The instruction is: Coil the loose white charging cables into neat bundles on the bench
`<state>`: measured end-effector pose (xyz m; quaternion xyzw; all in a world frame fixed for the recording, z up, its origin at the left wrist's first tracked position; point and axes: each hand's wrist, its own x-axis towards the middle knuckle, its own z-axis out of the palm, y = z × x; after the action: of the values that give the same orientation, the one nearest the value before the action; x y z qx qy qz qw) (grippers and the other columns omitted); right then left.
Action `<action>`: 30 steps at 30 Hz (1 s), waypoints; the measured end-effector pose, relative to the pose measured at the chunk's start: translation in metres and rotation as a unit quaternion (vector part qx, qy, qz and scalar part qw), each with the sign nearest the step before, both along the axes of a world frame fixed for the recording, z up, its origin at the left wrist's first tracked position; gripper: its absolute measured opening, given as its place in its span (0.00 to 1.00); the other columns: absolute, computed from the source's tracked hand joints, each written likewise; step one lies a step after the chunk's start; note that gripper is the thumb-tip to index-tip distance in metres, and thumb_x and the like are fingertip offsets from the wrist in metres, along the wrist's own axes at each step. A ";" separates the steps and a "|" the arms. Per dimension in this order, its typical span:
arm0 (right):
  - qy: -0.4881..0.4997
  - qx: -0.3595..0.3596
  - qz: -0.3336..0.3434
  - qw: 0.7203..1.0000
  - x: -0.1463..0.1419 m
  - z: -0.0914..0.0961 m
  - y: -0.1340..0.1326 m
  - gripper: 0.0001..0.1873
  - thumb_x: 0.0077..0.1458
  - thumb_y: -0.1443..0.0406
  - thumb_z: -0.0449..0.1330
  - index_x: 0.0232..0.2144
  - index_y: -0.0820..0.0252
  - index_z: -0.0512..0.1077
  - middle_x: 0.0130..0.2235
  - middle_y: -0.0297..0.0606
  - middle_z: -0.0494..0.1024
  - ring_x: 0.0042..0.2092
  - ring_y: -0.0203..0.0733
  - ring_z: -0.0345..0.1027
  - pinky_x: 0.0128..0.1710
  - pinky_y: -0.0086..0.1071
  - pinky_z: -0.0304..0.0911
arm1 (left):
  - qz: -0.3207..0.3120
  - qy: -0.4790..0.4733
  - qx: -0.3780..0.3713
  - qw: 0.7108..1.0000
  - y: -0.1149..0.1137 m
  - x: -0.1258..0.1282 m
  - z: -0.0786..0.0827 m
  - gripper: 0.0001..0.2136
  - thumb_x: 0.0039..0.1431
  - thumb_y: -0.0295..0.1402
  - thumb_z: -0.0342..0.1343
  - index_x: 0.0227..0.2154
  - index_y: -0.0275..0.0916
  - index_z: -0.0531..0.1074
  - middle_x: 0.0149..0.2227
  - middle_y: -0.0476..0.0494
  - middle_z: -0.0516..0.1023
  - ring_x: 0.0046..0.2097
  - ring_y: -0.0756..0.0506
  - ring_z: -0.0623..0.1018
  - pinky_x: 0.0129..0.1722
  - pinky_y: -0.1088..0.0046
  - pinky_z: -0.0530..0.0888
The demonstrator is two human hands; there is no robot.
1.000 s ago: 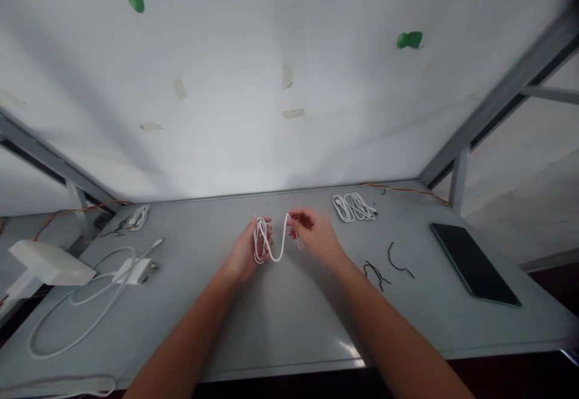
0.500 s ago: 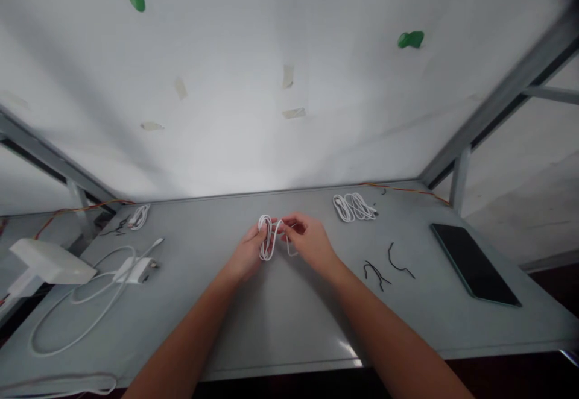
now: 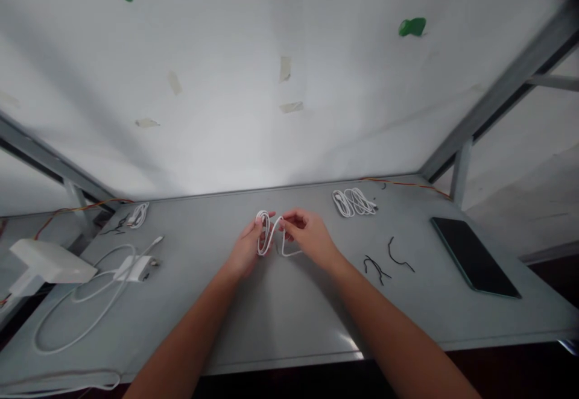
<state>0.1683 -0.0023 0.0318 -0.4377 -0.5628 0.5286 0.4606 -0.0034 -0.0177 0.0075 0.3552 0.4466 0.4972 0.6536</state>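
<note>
Over the middle of the grey table, a white cable is partly wound into a narrow coil. My left hand is closed around the coil, with the thumb pressed on its front. Just to the right, my right hand pinches a strand of the same cable between thumb and fingers. A loose length hangs below those fingers and bends off to the right. Its far end is hidden behind my right hand.
Two coiled white cables lie at the back right. Black twist ties and a dark tablet are on the right. To the left sit a white plug adapter with a cable, a small bundled cable, and a white box.
My right hand has drawn slightly apart from the coil, and the loose strand below it now bends further right. The left hand keeps its hold. The view has shifted a little.
</note>
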 end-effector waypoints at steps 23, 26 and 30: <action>-0.095 -0.088 0.212 0.969 0.030 -0.014 0.020 0.11 0.53 0.58 0.67 0.28 0.60 0.76 0.30 0.37 0.80 0.31 0.38 0.71 0.33 0.31 0.64 | 0.015 -0.097 0.042 0.994 0.001 -0.008 0.011 0.25 0.57 0.47 0.68 0.52 0.38 0.74 0.34 0.51 0.71 0.24 0.56 0.65 0.21 0.78 0.63; -0.173 -0.032 0.219 0.960 0.031 -0.010 0.015 0.09 0.54 0.60 0.66 0.28 0.60 0.77 0.28 0.34 0.77 0.29 0.37 0.66 0.29 0.30 0.59 | 0.021 -0.096 0.050 0.994 0.002 -0.009 0.012 0.25 0.56 0.47 0.69 0.52 0.38 0.74 0.35 0.50 0.71 0.24 0.56 0.65 0.20 0.79 0.62; -0.163 0.010 0.083 0.983 0.023 -0.009 0.013 0.09 0.57 0.60 0.62 0.28 0.59 0.77 0.24 0.33 0.75 0.26 0.37 0.64 0.27 0.31 0.57 | 0.021 -0.071 0.052 0.996 0.002 -0.007 0.008 0.26 0.56 0.50 0.68 0.52 0.39 0.74 0.35 0.50 0.71 0.24 0.55 0.66 0.20 0.78 0.63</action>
<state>0.1914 0.0102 0.0233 -0.4652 -0.6696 0.4812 0.3219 -0.0103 -0.0162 0.0158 0.3431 0.3796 0.5577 0.6536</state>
